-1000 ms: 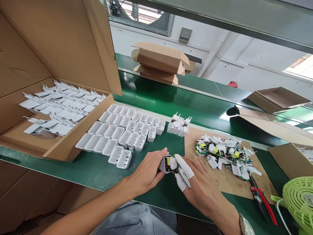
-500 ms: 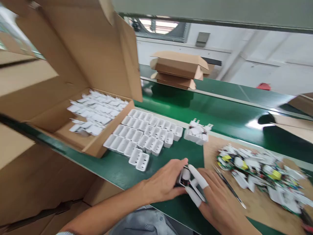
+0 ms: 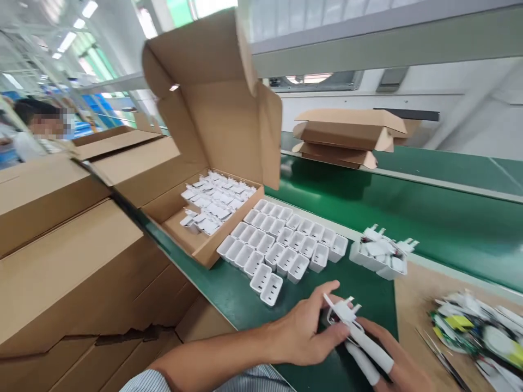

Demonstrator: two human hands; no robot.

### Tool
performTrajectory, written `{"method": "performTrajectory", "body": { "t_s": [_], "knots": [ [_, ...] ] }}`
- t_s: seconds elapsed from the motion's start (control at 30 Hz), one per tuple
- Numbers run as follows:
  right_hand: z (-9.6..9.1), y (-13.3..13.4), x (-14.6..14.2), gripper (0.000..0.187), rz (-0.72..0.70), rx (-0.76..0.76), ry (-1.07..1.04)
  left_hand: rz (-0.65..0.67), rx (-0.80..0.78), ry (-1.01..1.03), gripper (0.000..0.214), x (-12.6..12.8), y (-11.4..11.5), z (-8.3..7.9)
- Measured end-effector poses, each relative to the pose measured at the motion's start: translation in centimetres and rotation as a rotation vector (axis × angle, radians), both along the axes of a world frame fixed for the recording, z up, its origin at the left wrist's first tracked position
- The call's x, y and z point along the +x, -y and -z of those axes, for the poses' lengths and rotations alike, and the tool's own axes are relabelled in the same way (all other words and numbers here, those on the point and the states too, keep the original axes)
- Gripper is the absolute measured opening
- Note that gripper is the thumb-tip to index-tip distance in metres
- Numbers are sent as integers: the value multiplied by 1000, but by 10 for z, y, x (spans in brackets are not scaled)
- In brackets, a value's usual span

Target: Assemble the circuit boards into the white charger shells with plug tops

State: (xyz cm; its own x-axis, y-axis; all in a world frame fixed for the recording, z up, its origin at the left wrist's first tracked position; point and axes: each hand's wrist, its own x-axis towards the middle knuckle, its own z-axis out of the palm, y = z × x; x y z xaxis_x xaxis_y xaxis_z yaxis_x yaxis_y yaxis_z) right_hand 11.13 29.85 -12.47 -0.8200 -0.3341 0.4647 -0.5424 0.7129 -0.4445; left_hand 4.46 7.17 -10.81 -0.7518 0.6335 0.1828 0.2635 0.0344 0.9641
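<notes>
A white plug adapter (image 3: 345,311) with prongs pointing up sits between my two hands. My left hand (image 3: 302,335) is closed around it, with the thumb across its near side. White finger covers sheathe two fingers of my right hand (image 3: 382,351), which pinch the adapter from the right; its lower side is hidden by the hands. Just left of the hands, several open white plastic housings (image 3: 257,245) stand in rows. A small group of housings filled with pronged white parts (image 3: 378,253) stands beyond them, at the belt's edge.
An open cardboard box (image 3: 229,228) holds rows of white pronged adapters (image 3: 220,198). Circuit boards and white parts (image 3: 469,326) lie heaped on brown cardboard beside tweezers (image 3: 443,359). Folded boxes (image 3: 347,133) rest beyond the green conveyor belt (image 3: 449,207). A person (image 3: 41,128) is at far left.
The view has swung left and up. Between my hands, the open housing with its inside showing has given way to a side with upright prongs. Both hands stay on it.
</notes>
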Motion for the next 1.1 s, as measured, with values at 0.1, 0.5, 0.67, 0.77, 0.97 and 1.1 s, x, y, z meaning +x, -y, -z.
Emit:
{"method": "performTrajectory", "body": {
  "t_s": [0.1, 0.5, 0.67, 0.77, 0.97, 1.1],
  "knots": [
    [-14, 13, 3, 38, 67, 12, -37, -26, 23, 86, 84, 3, 2, -3],
    [-16, 24, 10, 39, 97, -29, 79, -254, -59, -257, 45, 1, -5, 0],
    [-17, 28, 9, 41, 130, 24, 97, -264, -134, -266, 23, -1, -5, -6],
    [-14, 30, 10, 38, 135, 26, 105, -256, -143, -268, 22, -2, -4, -7],
    [-7, 32, 13, 43, 149, 113, 40, -246, -160, -298, 30, -1, -2, -2],
    [-13, 30, 15, 40, 148, 83, -18, -232, -110, -247, 47, 1, 0, 2]
  ]
}}
